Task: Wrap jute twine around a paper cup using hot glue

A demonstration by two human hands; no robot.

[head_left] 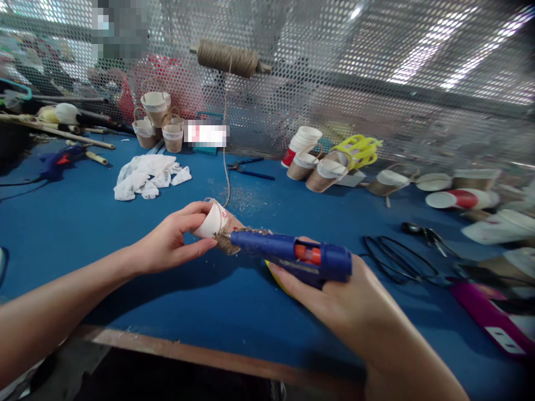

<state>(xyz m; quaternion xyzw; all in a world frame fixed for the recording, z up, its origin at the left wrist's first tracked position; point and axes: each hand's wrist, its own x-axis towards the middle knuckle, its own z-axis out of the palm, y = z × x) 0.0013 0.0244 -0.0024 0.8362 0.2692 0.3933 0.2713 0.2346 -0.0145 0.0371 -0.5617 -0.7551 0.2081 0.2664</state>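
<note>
My left hand [184,234] grips a small white paper cup [211,221] tilted on its side, thumb near the rim and fingers at the mouth. Brown twine is wound around part of the cup's wall. From there a strand of twine [225,139] rises to a spool [228,58] mounted on the mesh. A blue glue gun [288,250] is in my right hand [334,295], fingers wrapped round its handle. Its nozzle meets or nearly touches the twine-covered side of the cup. The handle is mostly hidden by my hand.
Pliers [253,169] lie behind the cup. Crumpled white cloth [146,175] and twine-wrapped cups [156,108] are at back left, near another glue gun [62,161]. More wrapped cups [326,175] stand back right. A black cable [393,262] coils at right. Perforated metal mesh [259,111] closes the back.
</note>
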